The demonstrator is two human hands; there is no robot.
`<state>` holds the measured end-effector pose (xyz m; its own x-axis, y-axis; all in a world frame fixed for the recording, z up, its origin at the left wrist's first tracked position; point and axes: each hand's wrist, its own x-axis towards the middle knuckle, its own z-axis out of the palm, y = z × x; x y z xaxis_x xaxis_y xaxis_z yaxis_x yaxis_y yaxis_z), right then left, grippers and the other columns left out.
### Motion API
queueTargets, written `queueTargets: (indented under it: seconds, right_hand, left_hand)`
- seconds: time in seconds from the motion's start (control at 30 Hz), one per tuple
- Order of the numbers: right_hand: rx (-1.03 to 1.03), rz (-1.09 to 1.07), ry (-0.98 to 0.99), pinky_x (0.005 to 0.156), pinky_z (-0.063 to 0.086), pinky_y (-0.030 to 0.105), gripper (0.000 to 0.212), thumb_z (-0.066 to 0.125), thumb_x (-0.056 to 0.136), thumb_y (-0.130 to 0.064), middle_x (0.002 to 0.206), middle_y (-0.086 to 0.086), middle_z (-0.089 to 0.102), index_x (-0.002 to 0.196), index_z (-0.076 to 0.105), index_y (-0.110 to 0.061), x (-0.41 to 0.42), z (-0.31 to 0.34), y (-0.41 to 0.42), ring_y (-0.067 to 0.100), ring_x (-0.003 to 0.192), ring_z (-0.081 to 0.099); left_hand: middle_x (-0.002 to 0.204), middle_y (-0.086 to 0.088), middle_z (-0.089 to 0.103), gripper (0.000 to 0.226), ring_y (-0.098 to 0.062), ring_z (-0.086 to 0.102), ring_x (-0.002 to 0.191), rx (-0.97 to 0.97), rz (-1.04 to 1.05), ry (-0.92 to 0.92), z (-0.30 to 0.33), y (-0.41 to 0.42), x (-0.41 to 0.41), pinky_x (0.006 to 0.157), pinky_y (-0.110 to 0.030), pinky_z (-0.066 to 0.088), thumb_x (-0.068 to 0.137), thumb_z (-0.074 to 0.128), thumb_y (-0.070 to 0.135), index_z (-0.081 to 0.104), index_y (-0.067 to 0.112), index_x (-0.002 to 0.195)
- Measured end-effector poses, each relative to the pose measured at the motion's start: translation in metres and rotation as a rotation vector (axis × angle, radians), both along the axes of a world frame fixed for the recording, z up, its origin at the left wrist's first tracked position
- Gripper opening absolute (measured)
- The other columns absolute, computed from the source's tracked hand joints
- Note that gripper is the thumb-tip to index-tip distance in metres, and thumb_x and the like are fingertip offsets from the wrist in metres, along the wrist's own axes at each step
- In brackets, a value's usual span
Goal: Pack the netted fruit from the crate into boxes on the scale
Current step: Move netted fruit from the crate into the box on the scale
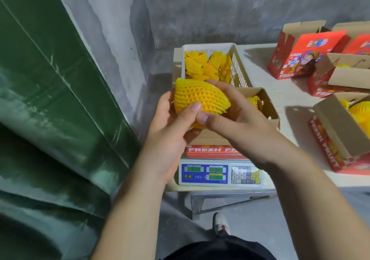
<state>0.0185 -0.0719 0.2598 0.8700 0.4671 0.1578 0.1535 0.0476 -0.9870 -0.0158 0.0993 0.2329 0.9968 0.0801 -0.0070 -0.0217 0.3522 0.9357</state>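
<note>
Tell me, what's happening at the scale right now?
Both hands, left and right, gripping one netted fruit. Held above open box on scale. Nothing blocking.

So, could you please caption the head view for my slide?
Both hands, left and right, hold a yellow foam-netted fruit above the open cardboard box on the scale.

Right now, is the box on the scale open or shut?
Open: the box on the scale has flaps raised, with netted fruit visible inside.
</note>
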Motion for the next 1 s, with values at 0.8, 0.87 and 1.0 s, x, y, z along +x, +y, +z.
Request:
queueTargets:
  seconds: [0.8, 0.87, 1.0]
  right_hand:
    - [-0.274, -0.123, -0.085, 0.084, 0.062, 0.032, 0.069, 0.086, 0.08, -0.037, 0.118, -0.021, 0.063, 0.137, 0.048, -0.045, -0.025, -0.072, -0.017, 0.01, 0.112, 0.066]
    - [-0.258, -0.178, -0.046, 0.082, 0.061, 0.027, 0.07, 0.086, 0.076, -0.04, 0.114, -0.025, 0.062, 0.133, 0.047, -0.049, -0.013, -0.064, -0.018, 0.007, 0.108, 0.066]
    - [-0.609, -0.505, -0.371, 0.095, 0.05, 0.032, 0.086, 0.083, 0.082, -0.026, 0.142, 0.004, 0.052, 0.154, 0.036, -0.029, 0.036, -0.038, -0.025, 0.017, 0.119, 0.056]
  left_hand:
    - [0.128, 0.002, 0.073, 0.065, -0.023, 0.074, 0.113, 0.127, -0.093, 0.268, -0.037, -0.013, -0.02, 0.086, -0.037, 0.064, 0.082, 0.076, 0.065, 0.057, 0.035, 0.137]
    - [0.135, 0.005, 0.068, 0.06, -0.02, 0.075, 0.112, 0.022, -0.05, 0.274, -0.037, -0.017, -0.018, 0.078, -0.029, 0.064, 0.088, 0.073, 0.057, 0.045, 0.047, 0.14]
    - [0.141, 0.012, 0.059, 0.047, -0.008, 0.076, 0.1, 0.033, 0.094, 0.22, -0.039, -0.014, -0.013, 0.064, -0.015, 0.057, 0.1, 0.068, 0.039, 0.043, 0.051, 0.138]
